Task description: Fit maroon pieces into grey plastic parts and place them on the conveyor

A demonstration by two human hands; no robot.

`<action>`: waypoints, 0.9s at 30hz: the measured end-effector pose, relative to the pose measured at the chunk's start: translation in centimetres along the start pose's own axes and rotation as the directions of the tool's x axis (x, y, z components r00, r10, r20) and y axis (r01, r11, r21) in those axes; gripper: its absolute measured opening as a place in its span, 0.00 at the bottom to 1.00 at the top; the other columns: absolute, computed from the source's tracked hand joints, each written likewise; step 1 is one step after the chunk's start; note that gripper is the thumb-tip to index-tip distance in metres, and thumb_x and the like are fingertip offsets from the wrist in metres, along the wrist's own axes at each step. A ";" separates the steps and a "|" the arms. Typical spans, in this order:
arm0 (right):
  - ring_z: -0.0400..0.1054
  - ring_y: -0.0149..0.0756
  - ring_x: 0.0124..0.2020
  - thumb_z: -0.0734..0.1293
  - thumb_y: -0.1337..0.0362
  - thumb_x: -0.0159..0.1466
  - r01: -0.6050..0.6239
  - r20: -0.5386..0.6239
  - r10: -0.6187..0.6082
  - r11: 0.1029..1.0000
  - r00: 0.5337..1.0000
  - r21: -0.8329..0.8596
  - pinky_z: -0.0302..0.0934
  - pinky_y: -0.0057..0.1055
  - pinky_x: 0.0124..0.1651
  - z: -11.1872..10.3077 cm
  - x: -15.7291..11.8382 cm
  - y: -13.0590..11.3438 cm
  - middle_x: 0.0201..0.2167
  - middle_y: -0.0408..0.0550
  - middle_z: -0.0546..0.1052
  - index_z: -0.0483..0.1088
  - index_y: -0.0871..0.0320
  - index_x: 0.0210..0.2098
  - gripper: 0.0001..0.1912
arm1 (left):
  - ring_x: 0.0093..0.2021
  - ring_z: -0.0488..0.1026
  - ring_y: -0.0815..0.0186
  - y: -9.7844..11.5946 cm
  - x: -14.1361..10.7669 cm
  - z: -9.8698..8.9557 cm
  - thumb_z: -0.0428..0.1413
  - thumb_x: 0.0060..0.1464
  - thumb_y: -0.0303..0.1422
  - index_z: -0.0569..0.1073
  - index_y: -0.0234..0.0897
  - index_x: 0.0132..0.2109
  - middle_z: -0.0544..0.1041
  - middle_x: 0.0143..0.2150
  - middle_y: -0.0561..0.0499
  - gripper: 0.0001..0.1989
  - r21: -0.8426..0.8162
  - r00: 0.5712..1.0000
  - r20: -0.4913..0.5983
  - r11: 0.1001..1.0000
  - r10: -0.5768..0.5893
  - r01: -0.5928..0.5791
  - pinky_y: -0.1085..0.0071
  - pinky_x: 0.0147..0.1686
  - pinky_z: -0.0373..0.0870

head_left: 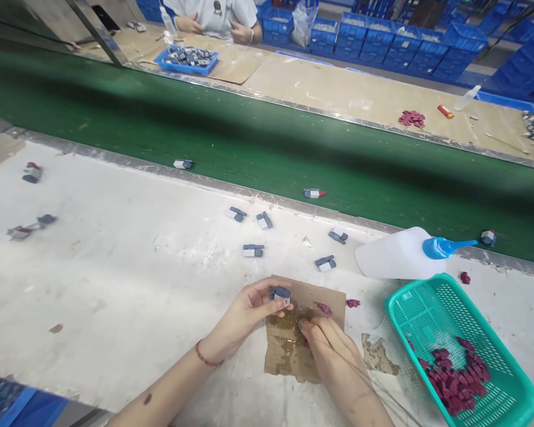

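Note:
My left hand (260,301) grips a small dark grey and white plastic part (280,295) between thumb and fingers. To its right, my right hand (327,344) is closed low over a piece of brown cardboard (278,356) smeared with wet, shiny glue. A dark tip shows at its fingertips and a bit of maroon beneath them; what it holds is mostly hidden. Small maroon pieces lie nearby, one (324,308) on the cardboard and another (353,303) just off its edge. Several grey and white parts (253,251) are scattered on the table beyond my hands.
At right stands a green basket (485,350) of maroon pieces (458,379). Behind it lies a white bottle (394,255) with a blue nozzle. A green conveyor belt (249,136) crosses ahead, carrying a few parts. Across it, a person (218,21) sits behind a blue tray (187,59).

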State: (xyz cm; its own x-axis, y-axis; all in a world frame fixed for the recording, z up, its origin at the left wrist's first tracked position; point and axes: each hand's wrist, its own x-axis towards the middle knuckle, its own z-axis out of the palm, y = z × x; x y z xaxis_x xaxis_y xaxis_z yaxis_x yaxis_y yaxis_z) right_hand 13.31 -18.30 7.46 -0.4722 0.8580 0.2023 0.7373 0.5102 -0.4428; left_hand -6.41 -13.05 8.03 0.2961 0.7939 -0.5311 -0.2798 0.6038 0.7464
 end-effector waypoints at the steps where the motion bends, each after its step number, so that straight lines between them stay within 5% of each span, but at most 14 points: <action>1: 0.72 0.37 0.32 0.53 0.72 0.72 0.002 0.006 -0.002 1.000 1.000 0.002 0.66 0.30 0.32 0.0 0.0 -0.1 0.32 0.47 0.75 0.69 0.55 0.42 0.15 | 0.37 0.76 0.64 0.0 0.0 -0.1 0.69 0.42 0.41 0.77 0.37 0.45 0.78 0.37 0.49 0.22 0.008 1.000 0.010 1.000 -0.014 0.014 0.71 0.36 0.71; 6: 0.70 0.37 0.29 0.51 0.69 0.73 -0.023 -0.031 0.022 0.999 0.999 -0.031 0.63 0.31 0.30 0.5 0.0 -0.1 0.29 0.47 0.73 0.70 0.56 0.39 0.17 | 0.36 0.77 0.63 -0.1 -0.1 -0.1 0.70 0.40 0.39 0.78 0.37 0.48 0.79 0.36 0.49 0.26 0.067 0.997 0.055 0.997 -0.051 0.048 0.68 0.40 0.72; 12: 0.71 0.37 0.29 0.53 0.65 0.73 -0.095 -0.029 0.104 0.972 0.994 0.215 0.66 0.31 0.31 0.3 0.2 0.2 0.28 0.48 0.75 0.72 0.57 0.35 0.18 | 0.27 0.69 0.67 -0.7 -0.5 0.2 0.58 0.52 0.50 0.79 0.33 0.44 0.75 0.30 0.48 0.24 0.307 0.983 0.091 0.934 0.160 -0.181 0.71 0.29 0.68; 16: 0.74 0.37 0.32 0.62 0.59 0.69 -0.292 -0.005 0.363 0.758 0.932 0.584 0.69 0.29 0.35 -1.0 0.4 0.5 0.30 0.48 0.79 0.75 0.56 0.33 0.13 | 0.26 0.68 0.65 -1.2 -0.9 0.0 0.48 0.61 0.50 0.78 0.35 0.46 0.73 0.27 0.49 0.24 0.505 0.934 0.202 0.786 0.294 -0.356 0.70 0.29 0.67; 19: 0.73 0.35 0.26 0.68 0.53 0.65 -0.334 0.004 0.522 0.540 0.853 0.772 0.69 0.28 0.28 -1.5 0.3 0.6 0.28 0.48 0.79 0.77 0.56 0.31 0.14 | 0.31 0.73 0.62 -1.6 -0.9 -0.1 0.47 0.63 0.45 0.78 0.38 0.47 0.78 0.32 0.46 0.20 0.607 0.886 0.306 0.646 0.347 -0.463 0.69 0.36 0.70; 23: 0.70 0.31 0.20 0.71 0.50 0.60 -0.306 0.056 0.596 0.328 0.801 0.894 0.68 0.27 0.24 -1.2 0.4 0.6 0.26 0.47 0.78 0.78 0.57 0.30 0.16 | 0.37 0.77 0.60 -2.4 -0.6 0.0 0.44 0.66 0.43 0.75 0.37 0.49 0.81 0.40 0.43 0.20 0.632 0.793 0.452 0.481 0.409 -0.608 0.69 0.38 0.71; 27: 0.70 0.31 0.20 0.72 0.53 0.59 -0.292 0.096 0.585 0.251 0.805 0.923 0.68 0.27 0.25 -0.6 0.6 0.2 0.26 0.47 0.78 0.78 0.57 0.30 0.13 | 0.33 0.77 0.63 -3.0 -0.4 0.3 0.38 0.68 0.42 0.72 0.34 0.49 0.81 0.36 0.44 0.22 0.626 0.674 0.552 0.290 0.491 -0.724 0.70 0.33 0.71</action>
State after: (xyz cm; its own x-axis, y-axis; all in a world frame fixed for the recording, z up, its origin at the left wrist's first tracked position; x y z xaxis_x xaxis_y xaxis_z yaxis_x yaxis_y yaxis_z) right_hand 13.48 -17.68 8.04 0.0053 0.9837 -0.1799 -0.1233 -0.1779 -0.9763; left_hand -5.42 -15.21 6.17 0.5665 0.7914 0.2297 0.2761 -0.4449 0.8520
